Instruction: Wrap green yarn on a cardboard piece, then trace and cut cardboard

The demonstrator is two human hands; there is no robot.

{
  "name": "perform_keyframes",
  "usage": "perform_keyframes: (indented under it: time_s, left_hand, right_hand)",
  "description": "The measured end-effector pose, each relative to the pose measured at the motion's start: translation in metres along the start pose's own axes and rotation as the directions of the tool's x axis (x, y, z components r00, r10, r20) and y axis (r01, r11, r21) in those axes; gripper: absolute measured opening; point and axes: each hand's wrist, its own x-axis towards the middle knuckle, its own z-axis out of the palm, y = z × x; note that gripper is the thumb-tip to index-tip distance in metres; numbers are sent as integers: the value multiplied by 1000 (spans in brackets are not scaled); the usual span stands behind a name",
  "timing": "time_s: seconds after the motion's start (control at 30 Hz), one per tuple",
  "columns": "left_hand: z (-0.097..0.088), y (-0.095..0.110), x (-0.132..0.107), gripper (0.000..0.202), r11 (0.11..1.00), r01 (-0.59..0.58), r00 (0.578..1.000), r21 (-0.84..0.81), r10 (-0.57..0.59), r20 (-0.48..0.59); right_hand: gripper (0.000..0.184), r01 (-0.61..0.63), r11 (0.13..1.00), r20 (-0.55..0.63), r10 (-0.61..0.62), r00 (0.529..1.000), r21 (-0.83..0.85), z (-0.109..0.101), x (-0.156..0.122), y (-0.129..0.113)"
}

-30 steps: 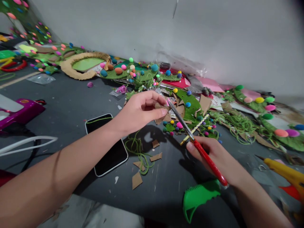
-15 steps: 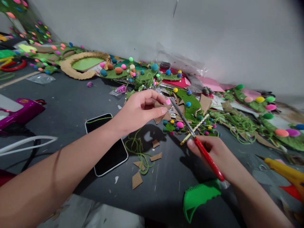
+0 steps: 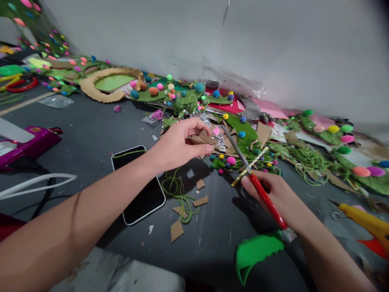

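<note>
My left hand (image 3: 179, 144) pinches a small brown cardboard piece (image 3: 204, 138) above the dark table. My right hand (image 3: 273, 194) grips red-handled scissors (image 3: 267, 200); their metal blades (image 3: 235, 149) point up and left, with the tips just right of the cardboard piece. Brown cardboard offcuts (image 3: 188, 207) and a loop of green cord (image 3: 176, 192) lie on the table below my left hand. A black phone (image 3: 138, 184) lies face up under my left forearm.
Green felt shapes with coloured pom-poms (image 3: 182, 95) line the wall. A green plastic piece (image 3: 257, 251) lies near my right wrist, a yellow glue gun (image 3: 364, 219) at the right edge, a purple device (image 3: 27, 142) and white cable (image 3: 36, 184) at the left.
My left hand has tilted the cardboard piece flatter and lowered it slightly. The scissors have drawn a little to the right, away from the piece.
</note>
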Motion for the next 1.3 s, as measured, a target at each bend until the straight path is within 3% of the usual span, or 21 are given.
perform_keyframes:
  time_s: [0.13, 0.33, 0.47, 0.63, 1.3]
  left_hand:
    - [0, 1, 0, 29, 997, -61, 998, 42, 61, 3]
    - [-1, 1, 0, 45, 997, -52, 998, 65, 55, -37]
    - [-1, -1, 1, 36, 1000, -10, 997, 24, 12, -81]
    - [-2, -1, 2, 25, 996, -73, 992, 56, 78, -95]
    - [-3, -1, 4, 20, 996, -60, 995, -72, 55, -78]
  right_hand:
    - [61, 3, 1000, 13, -3, 1000, -8, 0, -1, 2]
    - [60, -32, 999, 38, 32, 999, -14, 0, -1, 3]
    - [57, -45, 998, 74, 48, 996, -50, 0, -2, 6]
    - [59, -79, 991, 66, 86, 994, -108, 2, -3, 9]
    - [61, -34, 993, 99, 45, 994, -113, 2, -1, 0]
